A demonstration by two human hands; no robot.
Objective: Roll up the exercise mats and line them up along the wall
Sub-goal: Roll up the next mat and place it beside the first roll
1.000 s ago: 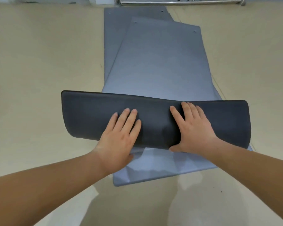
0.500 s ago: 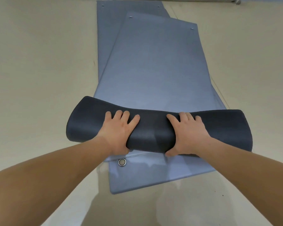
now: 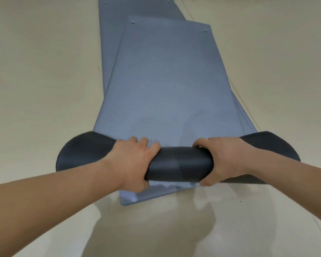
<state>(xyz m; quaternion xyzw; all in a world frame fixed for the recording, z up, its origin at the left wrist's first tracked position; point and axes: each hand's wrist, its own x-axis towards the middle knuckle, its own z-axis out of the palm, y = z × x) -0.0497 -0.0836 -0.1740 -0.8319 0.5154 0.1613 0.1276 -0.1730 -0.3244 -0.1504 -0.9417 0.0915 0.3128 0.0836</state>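
Now | both hands' fingers (image 3: 143, 143) clamp dark foam roll (image 3: 180, 166) | matte blue mat (image 3: 167, 86) flat

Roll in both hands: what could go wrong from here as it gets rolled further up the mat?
1. Both hands, left and right, squeeze the roll near its middle while both ends flare wide. It may wind loose or cone-shaped.
2. The top mat lies skewed over the mat below. The roll could drift off square, or drag the lower one.
3. The floor looks glossy, so the stack may slide under pushing.
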